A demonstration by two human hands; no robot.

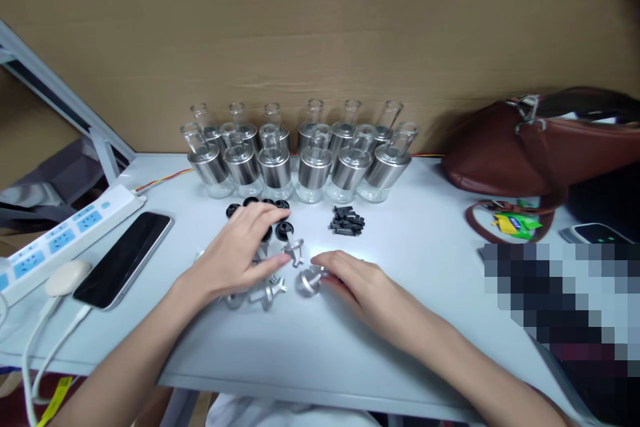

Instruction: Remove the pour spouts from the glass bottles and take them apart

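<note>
My left hand (245, 240) hovers over or rests among small parts, its fingers stretched out and the thumb apart. Several round black caps (285, 231) lie just beyond its fingers. Around and partly beneath it are several silver fittings, each a disc with a short forked stem; one silver fitting (269, 293) lies by the thumb. My right hand (353, 277) has its fingers and thumb closed on another silver fitting (309, 282) at the table surface. Beyond my right hand is a small pile of black plastic pieces (347, 221).
Two rows of glass bottles with steel bands (315, 170) stand along the cardboard wall (320, 27). On the left are a phone (124, 260), a white charger (67, 278) and a power strip (63, 240). A brown leather bag (545, 147) and a green-yellow packet (517, 224) are at right.
</note>
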